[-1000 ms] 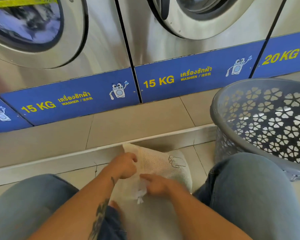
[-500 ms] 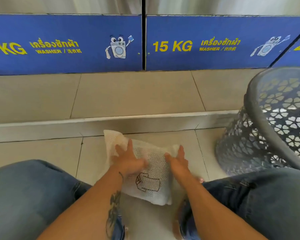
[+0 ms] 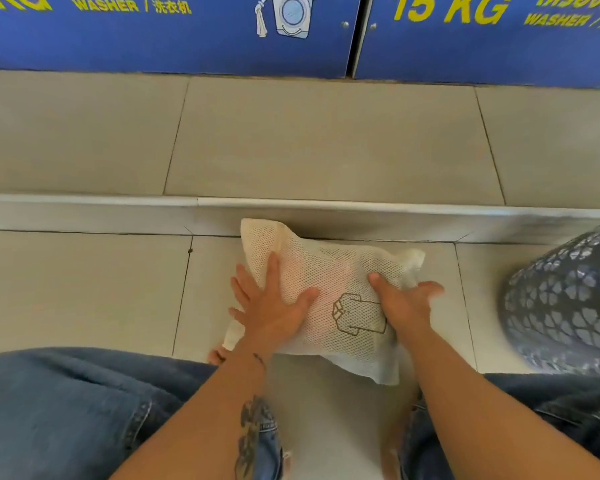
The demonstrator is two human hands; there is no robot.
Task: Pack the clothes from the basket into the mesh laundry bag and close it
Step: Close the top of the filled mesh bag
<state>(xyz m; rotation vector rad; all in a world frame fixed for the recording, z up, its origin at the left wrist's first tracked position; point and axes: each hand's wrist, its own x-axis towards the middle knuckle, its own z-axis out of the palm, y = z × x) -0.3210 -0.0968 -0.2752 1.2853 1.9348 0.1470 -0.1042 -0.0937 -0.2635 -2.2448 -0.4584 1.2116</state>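
Observation:
A stuffed white mesh laundry bag with a brown shirt drawing lies on the tiled floor between my knees, its far corner against a low metal step. My left hand lies flat on the bag's left side with fingers spread and straight. My right hand presses the bag's right side, thumb on the mesh and fingers extended over its edge. The grey perforated basket stands at the right; its inside is out of view.
A raised tiled ledge with a metal edge runs across just beyond the bag. Blue washer panels stand behind it. My jeans-clad knees flank the bag. Bare toes show beside the bag's near left corner.
My hands went from working at the bag's top to lying flat on the bag on the floor. The view tilted down and closer; the bag shifted slightly right.

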